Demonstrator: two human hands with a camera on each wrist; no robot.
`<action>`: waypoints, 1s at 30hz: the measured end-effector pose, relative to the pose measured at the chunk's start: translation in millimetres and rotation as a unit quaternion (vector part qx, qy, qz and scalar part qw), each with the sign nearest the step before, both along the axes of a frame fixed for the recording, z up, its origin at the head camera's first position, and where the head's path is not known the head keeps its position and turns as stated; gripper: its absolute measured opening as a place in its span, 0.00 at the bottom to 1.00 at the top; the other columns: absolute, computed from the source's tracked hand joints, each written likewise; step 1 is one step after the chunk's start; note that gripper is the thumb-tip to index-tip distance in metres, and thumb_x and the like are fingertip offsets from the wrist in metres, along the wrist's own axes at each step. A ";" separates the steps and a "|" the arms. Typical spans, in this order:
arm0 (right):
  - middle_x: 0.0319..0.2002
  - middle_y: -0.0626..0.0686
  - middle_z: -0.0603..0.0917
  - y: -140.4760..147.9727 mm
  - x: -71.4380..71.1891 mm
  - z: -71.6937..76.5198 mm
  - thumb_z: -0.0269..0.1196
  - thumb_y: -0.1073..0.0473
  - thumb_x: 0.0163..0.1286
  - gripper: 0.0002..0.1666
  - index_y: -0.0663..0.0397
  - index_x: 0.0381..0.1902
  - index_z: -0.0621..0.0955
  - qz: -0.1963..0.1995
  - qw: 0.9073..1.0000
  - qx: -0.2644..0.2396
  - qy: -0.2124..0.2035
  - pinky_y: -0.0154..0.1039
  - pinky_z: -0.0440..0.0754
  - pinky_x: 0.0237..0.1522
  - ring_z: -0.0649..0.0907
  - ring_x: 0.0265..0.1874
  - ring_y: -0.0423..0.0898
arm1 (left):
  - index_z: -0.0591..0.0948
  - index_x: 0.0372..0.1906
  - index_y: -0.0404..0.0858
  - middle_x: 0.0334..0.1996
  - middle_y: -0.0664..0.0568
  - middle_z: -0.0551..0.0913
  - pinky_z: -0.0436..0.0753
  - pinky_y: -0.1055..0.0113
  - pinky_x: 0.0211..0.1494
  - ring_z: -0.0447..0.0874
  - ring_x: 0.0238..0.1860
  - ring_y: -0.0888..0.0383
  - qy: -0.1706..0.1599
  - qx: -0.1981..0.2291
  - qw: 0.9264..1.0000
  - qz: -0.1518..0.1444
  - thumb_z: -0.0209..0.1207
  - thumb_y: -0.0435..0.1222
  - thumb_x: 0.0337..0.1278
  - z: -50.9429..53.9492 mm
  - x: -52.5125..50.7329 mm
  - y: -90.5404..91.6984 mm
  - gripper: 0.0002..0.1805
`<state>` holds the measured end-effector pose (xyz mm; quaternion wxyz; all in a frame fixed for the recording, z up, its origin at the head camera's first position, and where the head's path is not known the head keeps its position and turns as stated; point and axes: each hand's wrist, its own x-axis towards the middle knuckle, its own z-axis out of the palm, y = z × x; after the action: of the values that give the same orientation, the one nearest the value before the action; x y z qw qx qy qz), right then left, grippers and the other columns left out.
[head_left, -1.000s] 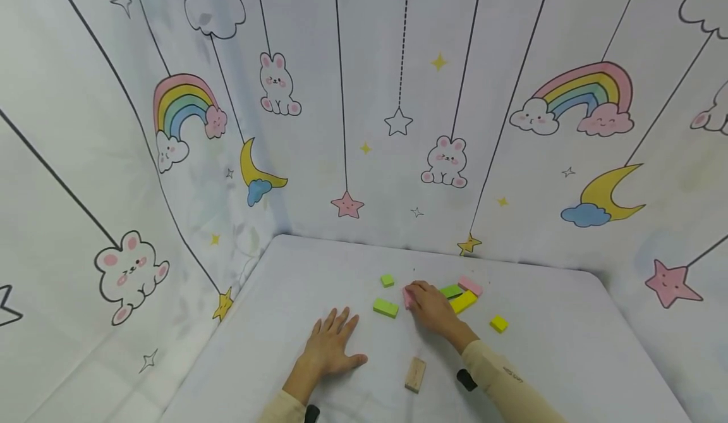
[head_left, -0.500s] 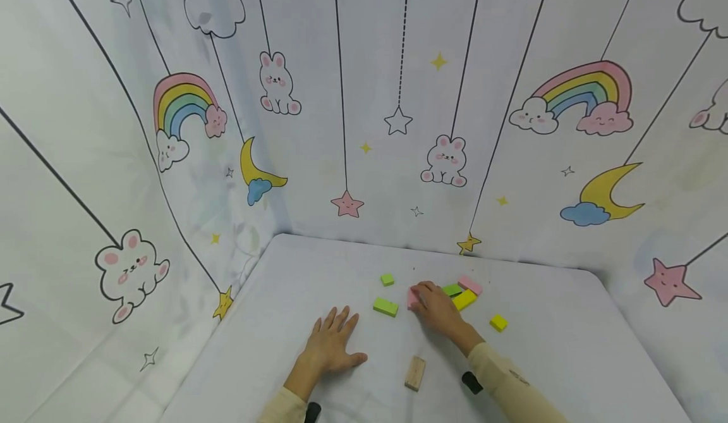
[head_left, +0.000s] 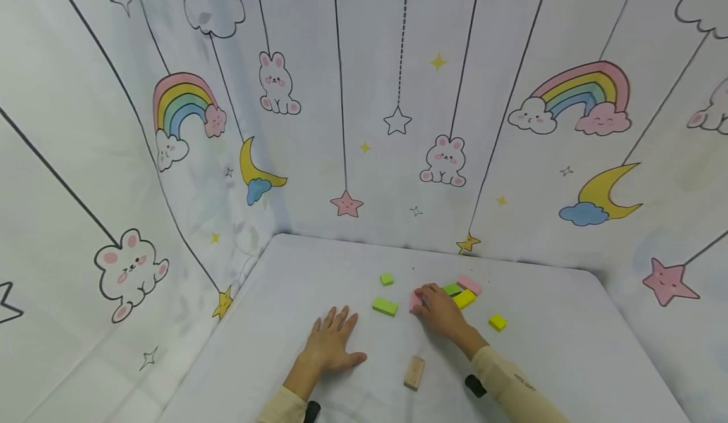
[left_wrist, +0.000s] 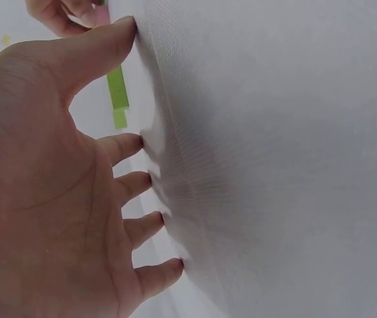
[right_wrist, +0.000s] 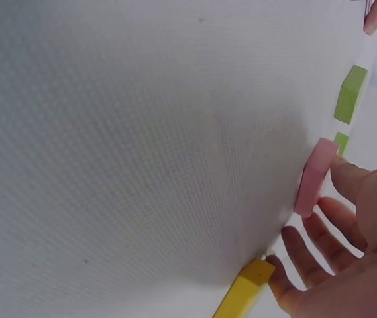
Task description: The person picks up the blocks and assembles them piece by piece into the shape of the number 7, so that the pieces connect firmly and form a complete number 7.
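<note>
My right hand (head_left: pixel 443 312) is over the white table, its thumb and fingertips at a pink block (head_left: pixel 416 301) that lies flat. In the right wrist view the thumb touches one end of this pink block (right_wrist: pixel 316 177) and a finger lies at the other, pinching it. The little finger of that hand is close to a yellow block (right_wrist: pixel 244 291). My left hand (head_left: pixel 331 347) rests on the table with fingers spread, holding nothing. In the left wrist view its fingertips press on the cloth. A light green block (head_left: pixel 385 306) lies between the hands.
Behind the right hand lie a green block (head_left: pixel 452 289), a long yellow block (head_left: pixel 465 298) and another pink block (head_left: pixel 469 284), close together. A small green block (head_left: pixel 387 279) is farther back. A yellow cube (head_left: pixel 497 322) sits to the right, a wooden block (head_left: pixel 414 373) in front.
My right hand has slid slightly to the right, and the pink block has moved with it. The left hand stays in place.
</note>
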<state>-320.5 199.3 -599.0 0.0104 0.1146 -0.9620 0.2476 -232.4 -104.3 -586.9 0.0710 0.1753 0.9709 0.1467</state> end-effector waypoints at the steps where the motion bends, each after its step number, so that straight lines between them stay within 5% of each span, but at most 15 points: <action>1: 0.65 0.55 0.79 -0.1 0.5 -0.2 0.72 0.50 0.70 0.27 0.52 0.63 0.81 -0.002 1.000 0.000 -0.003 0.56 0.77 0.68 0.79 0.63 0.55 | 0.66 0.79 0.40 0.81 0.40 0.60 0.58 0.31 0.77 0.53 0.81 0.34 -0.002 0.000 1.000 0.000 0.63 0.64 0.60 0.5 0.0 -0.2 0.50; 16: 0.63 0.56 0.78 1.0 11.3 4.1 0.73 0.51 0.69 0.27 0.54 0.62 0.81 -0.020 0.999 -0.015 -0.025 0.56 0.77 0.67 0.80 0.61 0.55 | 0.67 0.79 0.39 0.80 0.39 0.60 0.59 0.30 0.76 0.54 0.80 0.33 0.001 0.000 1.000 -0.002 0.63 0.64 0.60 1.9 -1.4 0.3 0.50; 30: 0.57 0.56 0.82 5.7 21.5 2.7 0.74 0.52 0.66 0.27 0.57 0.60 0.85 -0.014 1.000 -0.008 0.004 0.55 0.82 0.61 0.82 0.55 0.53 | 0.67 0.78 0.39 0.79 0.39 0.63 0.61 0.29 0.74 0.56 0.79 0.32 0.007 0.013 1.000 0.012 0.64 0.62 0.61 1.2 -2.0 3.6 0.48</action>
<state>-299.0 205.1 -596.3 0.0189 0.1025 -0.9615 0.2542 -234.4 -100.7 -585.7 0.0600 0.1651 0.9716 0.1585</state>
